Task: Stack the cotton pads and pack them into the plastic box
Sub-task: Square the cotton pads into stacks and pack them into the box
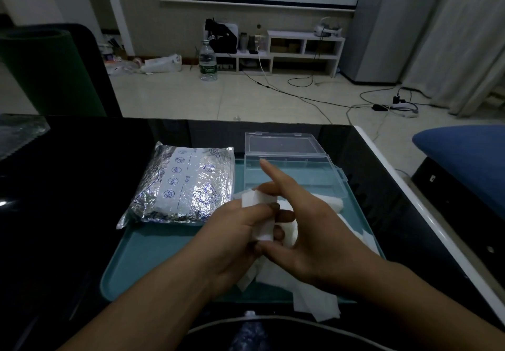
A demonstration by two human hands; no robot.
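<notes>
Over the teal tray (153, 263), my left hand (232, 236) grips a small stack of white cotton pads (261, 214), fingers curled round it. My right hand (303, 230) touches the same stack from the right, index finger raised and thumb low against the pads. More loose cotton pads (311, 293) lie on the tray under and to the right of my hands, some hanging over its near edge. The clear plastic box (292, 173) stands open at the tray's far right corner, its lid (278, 143) tipped back; it looks empty.
A silver foil bag (183, 186) with blue print lies on the tray's far left. The tray sits on a glossy black table (68, 200) with a white right edge. A blue cushion (464, 153) is off to the right, floor and cables beyond.
</notes>
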